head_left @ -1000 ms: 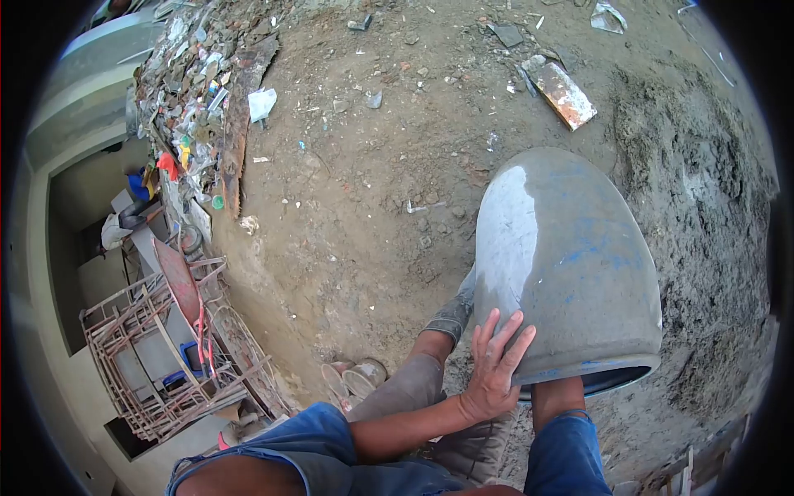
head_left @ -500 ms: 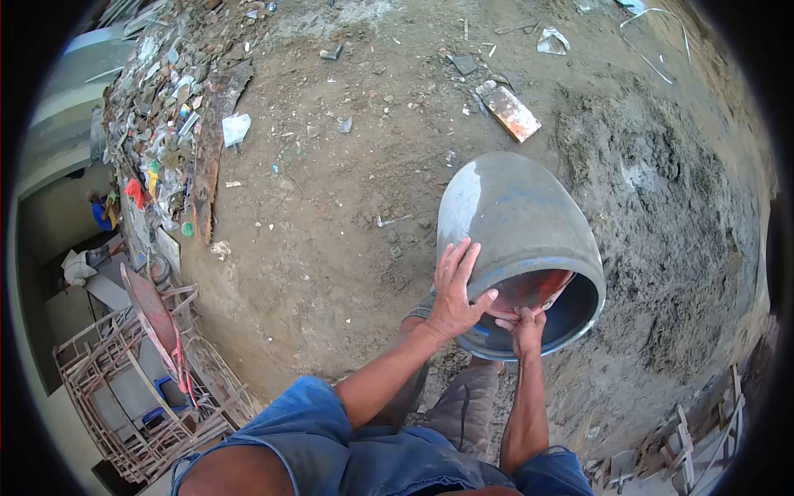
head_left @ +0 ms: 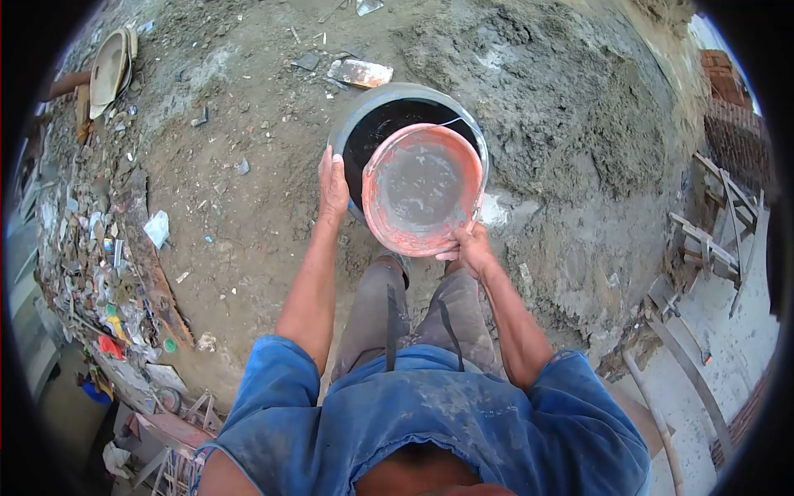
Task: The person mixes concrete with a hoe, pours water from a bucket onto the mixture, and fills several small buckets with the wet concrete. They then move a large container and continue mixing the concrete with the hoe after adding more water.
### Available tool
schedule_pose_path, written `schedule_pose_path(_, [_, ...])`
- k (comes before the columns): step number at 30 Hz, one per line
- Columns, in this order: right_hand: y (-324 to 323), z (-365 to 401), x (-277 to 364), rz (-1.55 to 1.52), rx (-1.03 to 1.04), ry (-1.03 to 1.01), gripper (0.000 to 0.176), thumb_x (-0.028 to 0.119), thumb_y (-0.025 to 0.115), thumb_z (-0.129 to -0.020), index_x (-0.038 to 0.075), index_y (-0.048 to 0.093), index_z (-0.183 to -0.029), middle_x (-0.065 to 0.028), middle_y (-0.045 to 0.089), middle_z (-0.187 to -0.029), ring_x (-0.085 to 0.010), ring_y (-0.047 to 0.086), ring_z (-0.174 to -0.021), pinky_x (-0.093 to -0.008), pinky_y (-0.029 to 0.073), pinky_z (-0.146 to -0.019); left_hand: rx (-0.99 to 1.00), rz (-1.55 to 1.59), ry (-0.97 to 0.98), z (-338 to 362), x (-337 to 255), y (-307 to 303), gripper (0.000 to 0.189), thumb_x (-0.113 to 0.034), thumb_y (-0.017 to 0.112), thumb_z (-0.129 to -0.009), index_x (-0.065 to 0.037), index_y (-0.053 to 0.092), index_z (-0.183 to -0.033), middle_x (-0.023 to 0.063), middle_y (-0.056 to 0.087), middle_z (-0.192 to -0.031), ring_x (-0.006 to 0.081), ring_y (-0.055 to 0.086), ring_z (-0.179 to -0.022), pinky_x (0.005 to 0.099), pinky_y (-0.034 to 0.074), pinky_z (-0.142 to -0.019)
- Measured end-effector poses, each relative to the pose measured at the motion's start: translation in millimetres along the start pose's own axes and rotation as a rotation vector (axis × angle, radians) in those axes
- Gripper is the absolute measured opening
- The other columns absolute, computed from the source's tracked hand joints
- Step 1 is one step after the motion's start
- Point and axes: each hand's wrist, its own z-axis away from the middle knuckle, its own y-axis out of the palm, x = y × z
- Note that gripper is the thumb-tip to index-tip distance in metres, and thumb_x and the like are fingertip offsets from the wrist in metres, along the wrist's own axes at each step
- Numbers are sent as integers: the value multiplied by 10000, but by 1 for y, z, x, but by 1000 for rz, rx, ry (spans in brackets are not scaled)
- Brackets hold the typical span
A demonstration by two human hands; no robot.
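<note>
A red bucket [head_left: 383,225] with grey, wet-looking residue inside is held over the mouth of a large dark barrel [head_left: 354,124]. My right hand [head_left: 473,248] grips the bucket's near right rim, with the fingers wrapped round it. My left hand [head_left: 333,183] rests against the barrel's left outer side, its fingers stretched along the wall. The barrel stands upright on the dirt in front of my legs, and dark liquid shows inside it beyond the bucket.
Grey wet mortar or mud [head_left: 571,107] is heaped at the right. A whitish brick [head_left: 361,73] lies behind the barrel. Rubble and a long plank [head_left: 153,264] lie at the left, wooden frames [head_left: 715,236] at the right. A red wheelbarrow [head_left: 175,431] stands lower left.
The barrel has gone from tilted to upright. The red bucket has come up out of it, held by my right hand. My left hand has moved to the barrel's left side.
</note>
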Motion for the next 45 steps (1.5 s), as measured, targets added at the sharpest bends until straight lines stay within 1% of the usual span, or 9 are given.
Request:
schedule_pose_path(3, [9, 15, 5, -213, 35, -89, 309, 32, 478, -875, -96, 453, -1156, -205, 636, -979, -286, 693, -745, -385, 629, -607, 112, 229, -209, -6, -25, -22, 697, -561, 305, -990, -59, 331, -1473, 104, 409, -1465, 224, 422, -1307, 308, 298, -1097])
schedule_pose_path(4, [11, 23, 12, -300, 98, -114, 301, 40, 489, -874, -91, 465, -1144, -201, 638, -980, -284, 694, -747, -394, 627, -610, 185, 342, -187, -32, 35, -35, 654, -477, 287, -1018, 22, 355, -1436, 162, 383, -1479, 274, 353, -1372, 311, 269, -1115])
schedule_pose_path(5, [12, 31, 18, -395, 149, -145, 293, 49, 499, -874, -87, 477, -1132, -197, 640, -981, -283, 695, -749, -402, 625, -613, 203, 260, -312, -29, 32, -49, 694, -541, 271, -998, -47, 289, -1485, 130, 310, -1530, 280, 286, -1411, 362, 226, -1136])
schedule_pose_path(6, [4, 45, 4, -500, 120, -184, 290, 52, 507, -870, -85, 488, -1124, -196, 644, -977, -284, 696, -758, -406, 624, -618, 295, 274, -377, -7, -2, -58, 875, -720, 241, -913, -122, 107, -1538, 92, 121, -1599, 313, 109, -1463, 648, 55, -1106])
schedule_pose_path(13, [-30, 150, -38, -683, 127, -334, 295, 65, 534, -865, -102, 520, -1109, -193, 653, -947, -285, 698, -792, -404, 625, -632, 585, -126, -498, 70, 23, -102, 785, -644, 306, -950, -105, 221, -1515, 104, 328, -1528, 316, 289, -1409, 544, 163, -1131])
schedule_pose_path(20, [-98, 296, -178, -782, -316, -358, 255, 65, 537, -855, -115, 573, -1033, -170, 655, -917, -265, 700, -751, -369, 628, -598, 837, -670, -719, 169, 30, -113, 607, -543, 389, -971, -133, 429, -1417, 54, 566, -1322, 219, 538, -1157, 418, 400, -946])
schedule_pose_path(31, [-87, 489, -417, -1374, -956, -334, 311, 67, 544, -829, -64, 520, -1110, -171, 643, -971, -262, 687, -725, -376, 625, -573, 1015, -801, -341, 210, -50, 62, 515, -454, 508, -952, -120, 491, -1344, 33, 637, -1189, 168, 592, -1013, 352, 443, -822])
schedule_pose_path(35, [-143, 493, -477, -1426, -1269, 11, 346, 40, 502, -831, -63, 476, -1161, -155, 615, -926, -232, 642, -658, -376, 622, -558, 1202, -746, -191, 238, -88, 135, 540, -449, 535, -948, -106, 478, -1361, 28, 637, -1188, 155, 591, -1012, 322, 440, -814])
schedule_pose_path(45, [-138, 475, -593, -1771, -1506, 184, 385, 28, 478, -868, -29, 429, -1246, -207, 566, -1046, -307, 638, -797, -421, 633, -622, 1233, -1001, -49, 211, -131, 144, 465, -405, 548, -950, -129, 516, -1323, 32, 645, -1144, 140, 608, -937, 307, 465, -742])
